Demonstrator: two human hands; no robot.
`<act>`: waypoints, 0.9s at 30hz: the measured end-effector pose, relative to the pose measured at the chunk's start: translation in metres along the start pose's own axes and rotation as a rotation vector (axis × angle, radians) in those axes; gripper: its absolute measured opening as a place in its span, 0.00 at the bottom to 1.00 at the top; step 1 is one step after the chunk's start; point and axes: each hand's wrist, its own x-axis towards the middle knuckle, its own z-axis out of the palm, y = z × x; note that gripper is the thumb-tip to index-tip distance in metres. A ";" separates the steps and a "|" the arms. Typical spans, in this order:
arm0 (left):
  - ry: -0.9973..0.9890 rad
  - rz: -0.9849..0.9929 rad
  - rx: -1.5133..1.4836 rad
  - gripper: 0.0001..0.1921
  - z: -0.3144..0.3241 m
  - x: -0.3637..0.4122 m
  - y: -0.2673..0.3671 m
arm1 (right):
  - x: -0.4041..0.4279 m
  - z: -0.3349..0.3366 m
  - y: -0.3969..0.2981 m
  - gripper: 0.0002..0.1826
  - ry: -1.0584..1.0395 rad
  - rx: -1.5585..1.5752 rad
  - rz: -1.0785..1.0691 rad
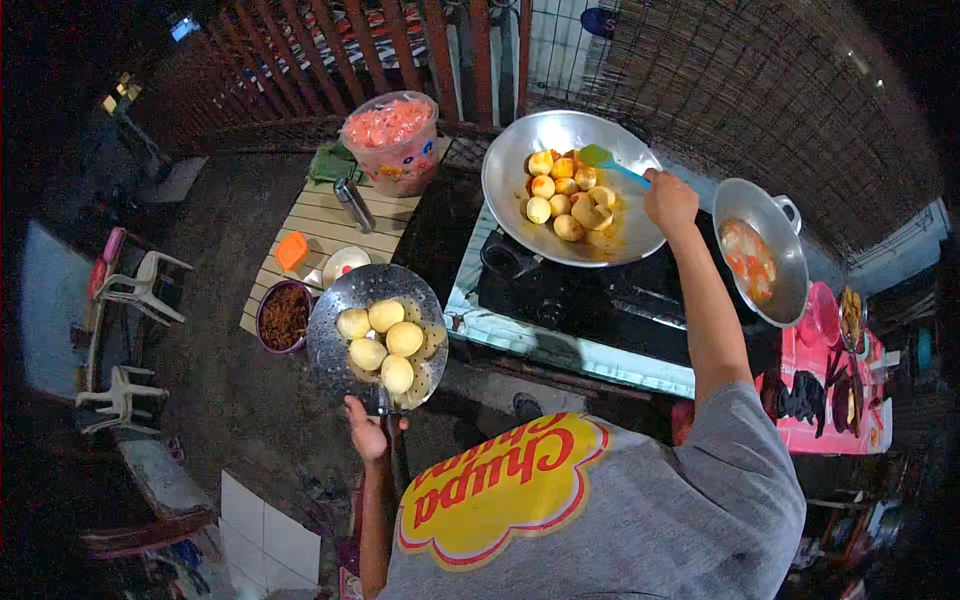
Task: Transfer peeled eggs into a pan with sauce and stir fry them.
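My left hand (367, 433) grips the dark handle of a wide perforated metal skimmer (330, 296). Several pale-yellow peeled eggs (405, 339) sit in the skimmer, which is held level left of the stove. With my right hand (671, 201) I hold the blue handle of a spatula with a green head (595, 155). The head rests among more eggs (568, 227) in a large metal wok (510, 161). Orange-red sauce coats some of these eggs and smears the wok's bottom.
The wok stands on a black gas stove (585, 300). To its right is a second metal pan (784, 247) of soupy food. Left lies a slatted table (315, 210) with a tub of pink crackers (401, 146), a steel tumbler (354, 204), an orange container (291, 251) and a purple-rimmed bowl (283, 316).
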 end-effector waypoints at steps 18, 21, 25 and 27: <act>0.069 -0.049 -0.056 0.28 0.004 0.002 -0.002 | -0.029 -0.015 -0.017 0.12 0.104 0.029 -0.041; -0.067 -0.068 -0.036 0.28 -0.004 0.006 -0.005 | -0.031 -0.004 -0.008 0.13 0.111 -0.027 -0.117; -0.032 -0.058 -0.080 0.29 -0.004 0.008 -0.007 | -0.038 -0.005 0.003 0.12 0.229 0.006 -0.119; -0.095 -0.040 -0.073 0.29 -0.002 0.007 -0.006 | -0.041 -0.009 0.011 0.12 0.255 -0.054 -0.041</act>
